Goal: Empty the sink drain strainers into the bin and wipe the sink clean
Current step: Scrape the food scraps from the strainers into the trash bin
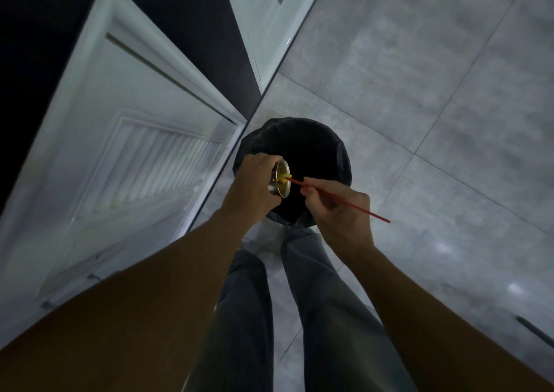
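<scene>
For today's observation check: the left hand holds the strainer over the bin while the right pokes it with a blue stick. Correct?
No. The head view shows the stick is red, not blue. The left hand does hold the strainer over the bin, and the right hand pokes into it.

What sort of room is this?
Likely a home kitchen area: a grey tiled floor, white panelled doors, and a metal strainer and stick held over a black-lined bin.
</scene>
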The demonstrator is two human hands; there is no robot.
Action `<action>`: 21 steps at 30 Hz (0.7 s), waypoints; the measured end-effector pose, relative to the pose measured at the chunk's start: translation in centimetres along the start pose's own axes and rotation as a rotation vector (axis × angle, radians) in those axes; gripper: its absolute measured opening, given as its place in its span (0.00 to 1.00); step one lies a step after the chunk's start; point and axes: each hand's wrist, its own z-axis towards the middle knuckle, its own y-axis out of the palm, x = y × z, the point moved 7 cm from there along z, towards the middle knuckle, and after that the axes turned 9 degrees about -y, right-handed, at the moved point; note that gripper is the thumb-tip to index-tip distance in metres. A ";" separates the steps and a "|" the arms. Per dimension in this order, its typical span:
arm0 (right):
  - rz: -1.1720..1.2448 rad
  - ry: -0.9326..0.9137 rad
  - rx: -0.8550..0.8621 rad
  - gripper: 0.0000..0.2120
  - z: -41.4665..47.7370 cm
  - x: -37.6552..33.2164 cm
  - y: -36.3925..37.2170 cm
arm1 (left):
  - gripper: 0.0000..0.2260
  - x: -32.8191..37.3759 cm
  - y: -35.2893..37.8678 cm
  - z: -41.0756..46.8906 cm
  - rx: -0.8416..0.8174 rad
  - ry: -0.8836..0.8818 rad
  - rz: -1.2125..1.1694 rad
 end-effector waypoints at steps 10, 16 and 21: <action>0.119 0.053 0.049 0.07 0.2 0.5 -0.9 | 0.34 -0.3 -0.4 1.0 -0.008 -0.002 0.037; 0.031 -0.022 -0.052 0.07 1.4 -0.5 0.8 | 0.35 -0.1 -0.4 1.6 -0.028 0.020 -0.006; -0.005 0.007 -0.009 0.07 1.0 0.3 -0.2 | 0.34 -0.1 -0.3 1.8 -0.028 0.009 0.001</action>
